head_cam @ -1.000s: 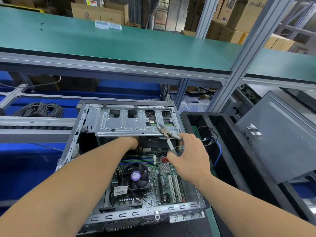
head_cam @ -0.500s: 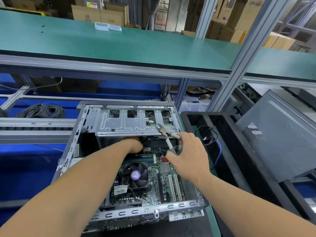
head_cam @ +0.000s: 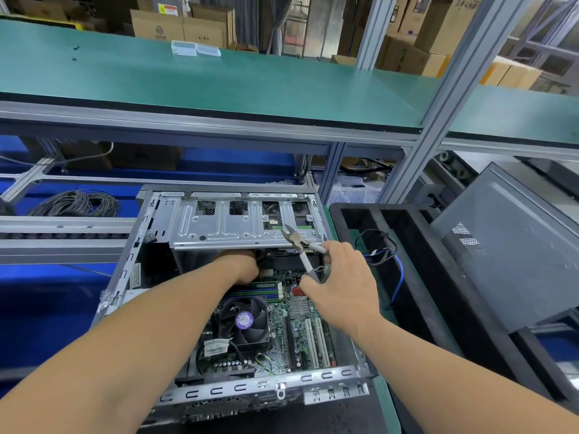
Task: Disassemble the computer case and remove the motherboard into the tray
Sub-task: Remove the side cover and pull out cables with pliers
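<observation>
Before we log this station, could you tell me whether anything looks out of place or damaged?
Nothing looks damaged. Loose cables trail from the computer case over the edge of the black tray. The left hand reaches under the drive cage, fingers hidden. The right hand holds cutters.

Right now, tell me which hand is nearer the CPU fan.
Right. The right hand, holding the cutters, hovers just up and right of the CPU fan. The left hand reaches farther back, under the drive cage.
</observation>
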